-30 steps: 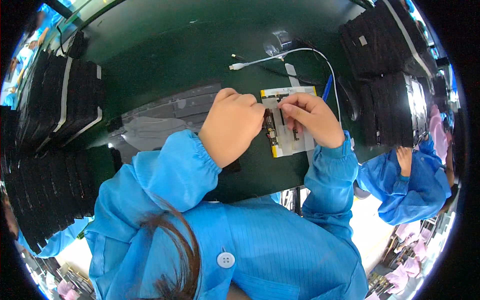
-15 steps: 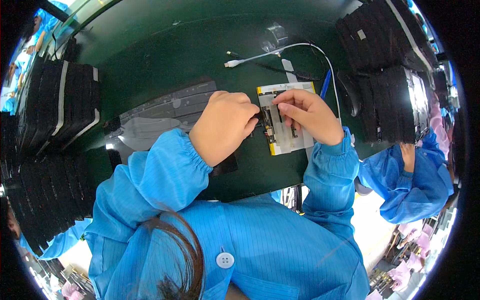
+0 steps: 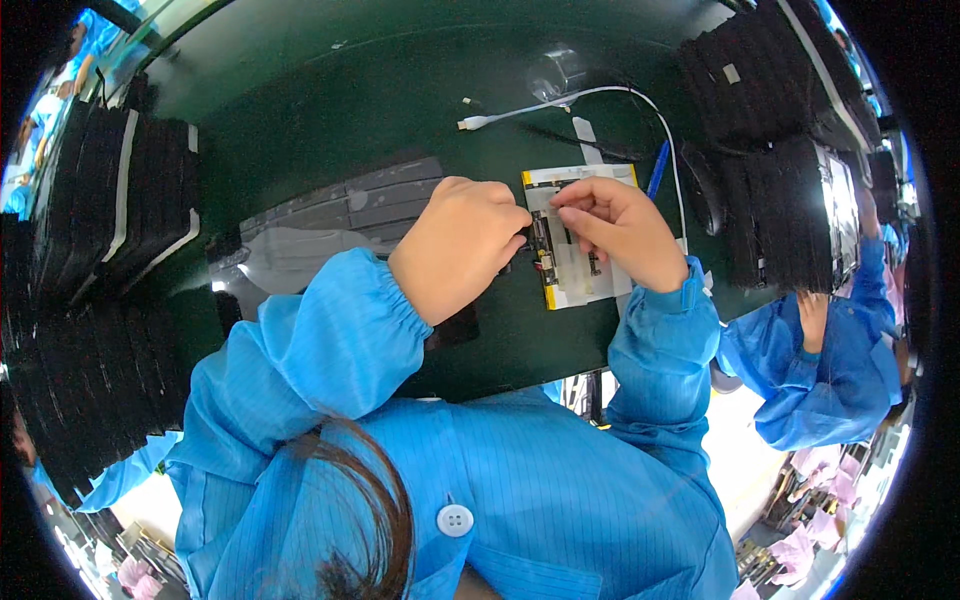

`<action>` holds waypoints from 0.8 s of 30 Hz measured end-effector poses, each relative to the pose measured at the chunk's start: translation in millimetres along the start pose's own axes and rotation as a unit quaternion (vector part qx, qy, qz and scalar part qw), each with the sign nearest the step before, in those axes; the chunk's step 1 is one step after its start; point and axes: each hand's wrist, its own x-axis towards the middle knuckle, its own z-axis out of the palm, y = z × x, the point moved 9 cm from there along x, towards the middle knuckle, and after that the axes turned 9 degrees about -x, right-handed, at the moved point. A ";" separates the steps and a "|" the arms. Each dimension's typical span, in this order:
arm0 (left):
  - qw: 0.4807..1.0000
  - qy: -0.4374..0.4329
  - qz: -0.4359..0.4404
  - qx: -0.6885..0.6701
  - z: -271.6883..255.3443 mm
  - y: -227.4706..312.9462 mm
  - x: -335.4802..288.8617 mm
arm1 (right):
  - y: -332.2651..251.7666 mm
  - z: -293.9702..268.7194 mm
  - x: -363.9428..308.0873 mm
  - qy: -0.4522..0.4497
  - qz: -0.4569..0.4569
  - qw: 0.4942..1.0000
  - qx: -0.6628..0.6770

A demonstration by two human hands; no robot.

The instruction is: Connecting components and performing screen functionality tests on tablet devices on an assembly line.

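Observation:
A flat white battery pack (image 3: pixel 570 285) with yellow edges and a narrow circuit strip along its left side lies on the dark green table. At the strip's left edge, my left hand (image 3: pixel 460 240) is closed, its thumb and fingers drawn together. Whatever its fingertips hold, if anything, is hidden. My right hand (image 3: pixel 630 232) hovers over the pack's upper right part, thumb and index finger pinched close together. Anything between them is too small to make out. The hand and wrist cover part of the pack's right side.
A white cable (image 3: pixel 560 103) curves behind the pack, near a clear tape roll (image 3: pixel 555 75) and a blue pen (image 3: pixel 658 168). Film-covered dark panels (image 3: pixel 340 215) lie left. Black stacks stand left (image 3: pixel 150 200) and right (image 3: pixel 785 215). A co-worker's blue sleeve (image 3: pixel 825 385) is at right.
The view has shifted slightly, so the table things sit a little farther right. My left hand has edged right with them; both hands keep nearly the same pose at the pack.

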 end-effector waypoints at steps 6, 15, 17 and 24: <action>1.000 -0.009 -0.004 0.014 2.3 0.2 0.4 | -3.6 -4.0 6.7 0.093 -0.052 0.985 -0.138; 1.000 -0.015 -0.001 0.020 4.8 -0.2 0.8 | -1.3 -5.0 11.3 0.099 -0.012 0.984 -0.148; 1.000 -0.008 0.003 0.018 3.7 0.2 0.8 | -3.7 -4.8 11.0 0.098 0.004 0.985 -0.143; 0.999 0.036 0.014 -0.026 -27.6 15.9 -4.6 | -13.3 -5.0 16.8 0.102 -0.030 0.976 -0.191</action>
